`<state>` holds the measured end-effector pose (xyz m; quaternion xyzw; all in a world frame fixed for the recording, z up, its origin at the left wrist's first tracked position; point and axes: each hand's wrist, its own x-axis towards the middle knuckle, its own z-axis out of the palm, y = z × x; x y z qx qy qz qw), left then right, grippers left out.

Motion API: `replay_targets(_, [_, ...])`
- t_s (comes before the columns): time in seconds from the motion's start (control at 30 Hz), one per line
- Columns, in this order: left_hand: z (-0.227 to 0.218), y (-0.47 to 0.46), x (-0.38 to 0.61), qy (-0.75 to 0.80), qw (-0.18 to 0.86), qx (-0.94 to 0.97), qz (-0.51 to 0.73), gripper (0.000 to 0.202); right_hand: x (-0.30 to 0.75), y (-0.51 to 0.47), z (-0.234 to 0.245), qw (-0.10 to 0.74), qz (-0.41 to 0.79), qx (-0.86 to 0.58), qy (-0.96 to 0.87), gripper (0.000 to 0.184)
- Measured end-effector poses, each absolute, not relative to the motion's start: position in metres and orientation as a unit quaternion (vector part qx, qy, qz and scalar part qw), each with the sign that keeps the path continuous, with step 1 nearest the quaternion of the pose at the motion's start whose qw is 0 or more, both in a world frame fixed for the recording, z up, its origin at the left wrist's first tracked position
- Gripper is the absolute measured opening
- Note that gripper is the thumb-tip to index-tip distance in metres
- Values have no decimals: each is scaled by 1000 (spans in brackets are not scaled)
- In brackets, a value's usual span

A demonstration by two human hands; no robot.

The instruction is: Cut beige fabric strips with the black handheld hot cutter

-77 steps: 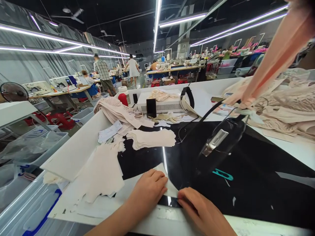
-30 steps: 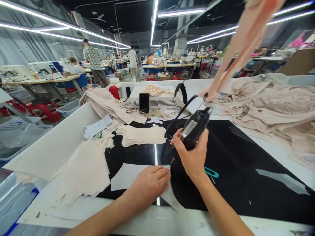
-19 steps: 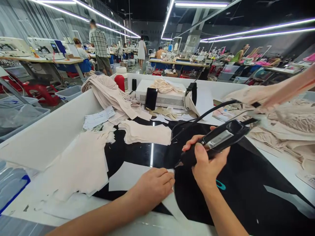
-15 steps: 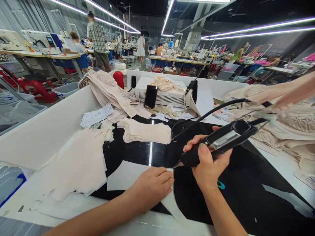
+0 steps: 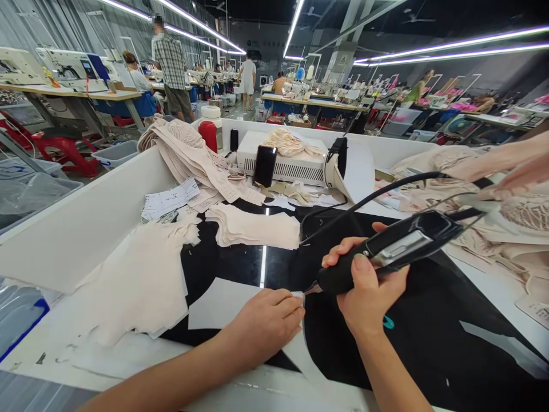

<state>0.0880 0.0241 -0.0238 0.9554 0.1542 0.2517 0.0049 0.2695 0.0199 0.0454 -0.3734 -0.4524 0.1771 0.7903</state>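
My right hand (image 5: 373, 292) is wrapped round a black corded handheld power tool (image 5: 397, 246) with a silver lever on its side. The tool's narrow metal tip (image 5: 312, 288) points left, close to my left fingertips. My left hand (image 5: 268, 320) is closed over a thin white curved cut piece (image 5: 227, 303), with the fingers pressed together at its upper right edge. My palm and fingers hide part of that piece. Under both hands is a shiny black work surface (image 5: 351, 355). A small teal object (image 5: 388, 322) lies just right of my right wrist.
Stacked cream fabric pieces lie left (image 5: 141, 280) and behind (image 5: 257, 226). A phone (image 5: 265, 166) leans against a white vented box (image 5: 295, 166). A black cable (image 5: 377, 191) arches to the tool. Another person's hands (image 5: 506, 166) reach in at right, near more cream fabric.
The view has shifted slightly. Both of my hands keep nearly the same pose, with the tool tip still beside my left fingertips. The other person's hands at right have moved a little.
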Motion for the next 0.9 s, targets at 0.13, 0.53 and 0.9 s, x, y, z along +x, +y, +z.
replay_targets(0.13, [-25, 22, 87, 158, -5, 953, 257, 14, 270, 20, 43, 790, 165, -372, -459, 46])
replay_targets(0.53, [-24, 20, 84, 166, -4, 953, 255, 20, 268, 22, 43, 791, 163, -372, -458, 47])
replay_targets(0.9, [-27, 21, 83, 165, -16, 951, 261, 18, 266, 23, 50, 803, 144, -384, -433, 48])
